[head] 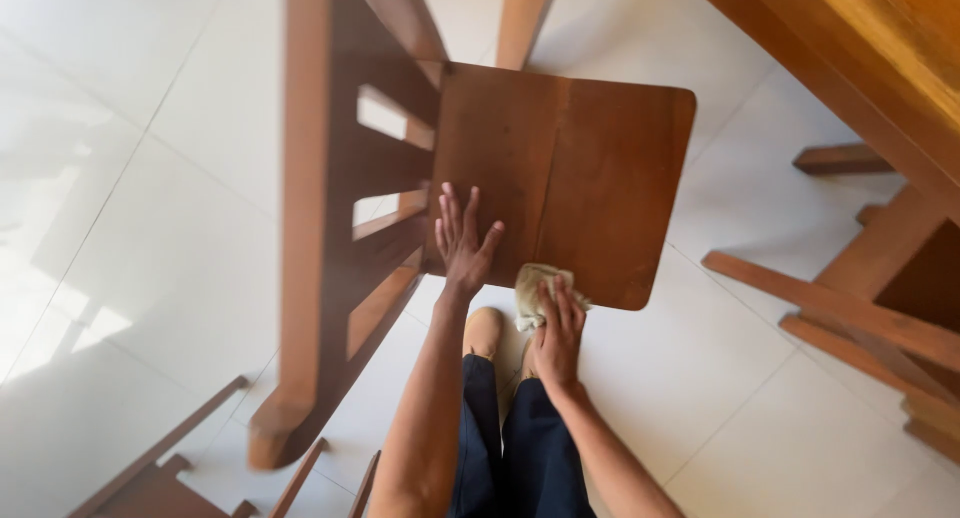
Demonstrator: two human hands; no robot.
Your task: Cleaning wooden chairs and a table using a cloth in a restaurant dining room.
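Observation:
A brown wooden chair (590, 158) stands in front of me, seen from above, its slatted back (330, 178) to the left. My left hand (465, 243) lies flat with fingers spread on the near left part of the seat. My right hand (558, 328) presses a small beige cloth (532, 288) against the near edge of the seat. My dark trouser legs and feet show below the hands.
A wooden table (880, 48) fills the top right corner, with its legs and braces (850, 313) running along the right side. Part of another wooden chair (160, 473) sits at the bottom left. The floor (150, 178) is glossy white tile.

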